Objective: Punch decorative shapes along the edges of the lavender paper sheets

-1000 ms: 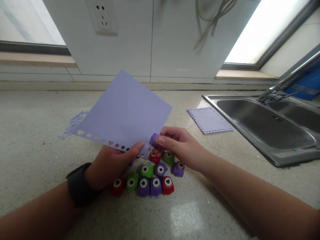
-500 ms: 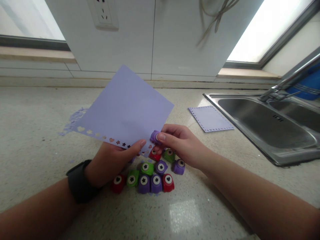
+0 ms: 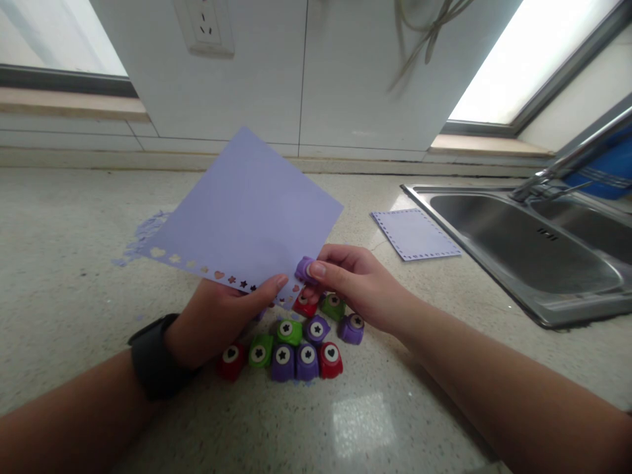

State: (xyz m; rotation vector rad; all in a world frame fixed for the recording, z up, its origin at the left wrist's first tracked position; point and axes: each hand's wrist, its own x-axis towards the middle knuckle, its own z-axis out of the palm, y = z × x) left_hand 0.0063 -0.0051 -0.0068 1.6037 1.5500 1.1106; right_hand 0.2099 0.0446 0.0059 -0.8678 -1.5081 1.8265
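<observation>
A sheet of lilac paper (image 3: 247, 204) is held up at a slant, a row of punched hearts, flowers and stars along its lower edge. My left hand (image 3: 232, 308) grips that edge, thumb on top and fingers underneath. Between the thumb and fingers of my right hand (image 3: 353, 280) is a purple craft punch (image 3: 305, 268), set over the paper's right edge near the bottom corner. Several more punches lie on the counter below: a red one with a heart (image 3: 330, 359), a green one (image 3: 260, 352) and a purple one (image 3: 283, 361) among them.
Lilac paper scraps (image 3: 148, 234) are heaped on the counter at the left, partly behind the sheet. Another lilac sheet (image 3: 417, 236) with punched borders lies at the right, beside the steel sink (image 3: 548, 309). A tiled wall with a socket (image 3: 205, 29) stands behind.
Almost nothing differs. Both hands, the paper and the purple craft punch keep their places, with only a slight shift of the whole view.
</observation>
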